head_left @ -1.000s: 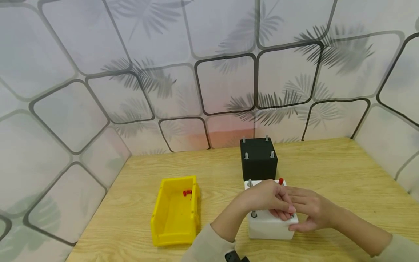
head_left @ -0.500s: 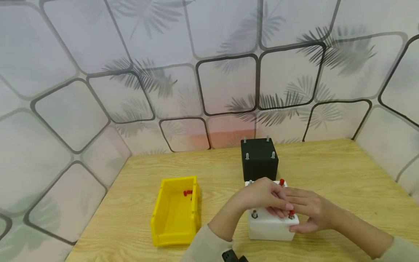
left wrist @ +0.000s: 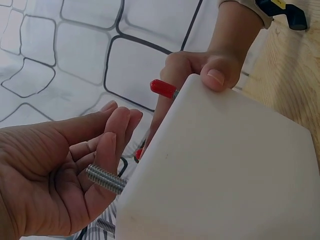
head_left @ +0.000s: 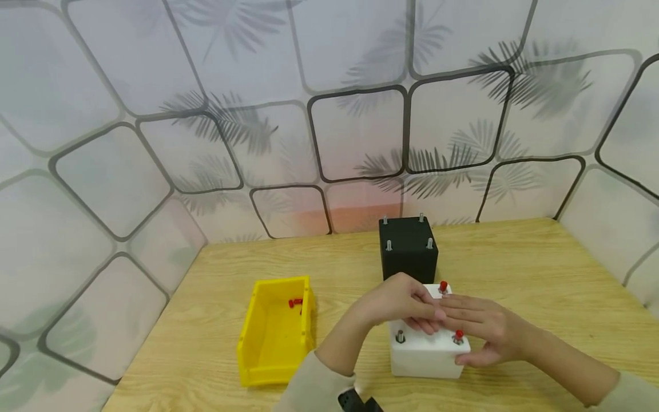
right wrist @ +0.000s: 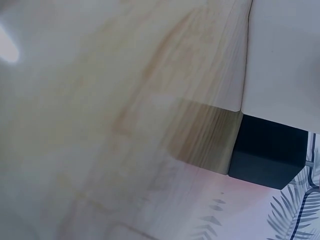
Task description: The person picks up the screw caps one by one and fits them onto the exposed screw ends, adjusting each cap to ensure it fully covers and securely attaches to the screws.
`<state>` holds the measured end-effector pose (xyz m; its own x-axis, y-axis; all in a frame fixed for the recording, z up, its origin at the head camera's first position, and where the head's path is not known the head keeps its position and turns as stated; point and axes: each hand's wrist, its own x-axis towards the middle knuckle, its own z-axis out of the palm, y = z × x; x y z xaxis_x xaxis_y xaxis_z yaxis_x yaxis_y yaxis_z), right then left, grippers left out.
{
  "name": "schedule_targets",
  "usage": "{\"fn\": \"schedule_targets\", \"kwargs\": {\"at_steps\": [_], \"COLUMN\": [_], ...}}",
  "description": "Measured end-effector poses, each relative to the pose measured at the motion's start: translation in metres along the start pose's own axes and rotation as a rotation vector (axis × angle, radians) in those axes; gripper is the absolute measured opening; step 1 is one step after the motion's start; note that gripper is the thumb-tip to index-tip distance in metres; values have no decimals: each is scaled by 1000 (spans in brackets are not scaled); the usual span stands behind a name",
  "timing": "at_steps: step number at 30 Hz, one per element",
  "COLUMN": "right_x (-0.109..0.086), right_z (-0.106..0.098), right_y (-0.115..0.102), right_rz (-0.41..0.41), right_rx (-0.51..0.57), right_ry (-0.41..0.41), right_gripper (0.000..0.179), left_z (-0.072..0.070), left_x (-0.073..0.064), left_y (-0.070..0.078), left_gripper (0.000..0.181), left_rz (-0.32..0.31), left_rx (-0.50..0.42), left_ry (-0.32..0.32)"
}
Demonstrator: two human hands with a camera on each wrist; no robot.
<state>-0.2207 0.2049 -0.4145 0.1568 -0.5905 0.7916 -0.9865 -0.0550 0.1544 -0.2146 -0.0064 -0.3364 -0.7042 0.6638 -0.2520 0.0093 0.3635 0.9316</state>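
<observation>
A white block with upright threaded studs sits on the wooden table. Red caps cover the near-right stud and the far-right one; a bare stud stands at the near left. My right hand holds the block's right side, thumb at the front corner and fingers laid across the top. Above the block's left half is my left hand, its fingertips close to the right fingers. In the left wrist view, that hand is loosely curled beside a bare stud, with nothing visible in its fingers.
Just behind the white block stands a black block with bare studs on top. A yellow bin to the left has several small red caps inside. A patterned backdrop rises behind the table.
My left hand has drawn back up and left from the near-right stud, where a red cap now shows uncovered. The right hand has stayed on the block.
</observation>
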Motion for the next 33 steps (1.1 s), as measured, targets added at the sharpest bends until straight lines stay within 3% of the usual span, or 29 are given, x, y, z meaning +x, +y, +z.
{"fn": "schedule_targets", "kwargs": {"at_steps": [16,27,33], "right_x": [1,0,-1], "right_z": [-1,0,-1], "right_y": [-5,-5,-6], "right_rz": [40,48,57], "right_rx": [9,16,8], "right_ry": [-49,-59,-63], "right_gripper": [55,57,57], "left_z": [-10,-17,-24], "left_x": [-6,-12,-15], "left_y": [-11,-14,-18], "left_gripper": [14,16,16], "left_rz": [6,-47,-67], "left_rx": [-44,7,-19], "left_ry": [41,87,105]}}
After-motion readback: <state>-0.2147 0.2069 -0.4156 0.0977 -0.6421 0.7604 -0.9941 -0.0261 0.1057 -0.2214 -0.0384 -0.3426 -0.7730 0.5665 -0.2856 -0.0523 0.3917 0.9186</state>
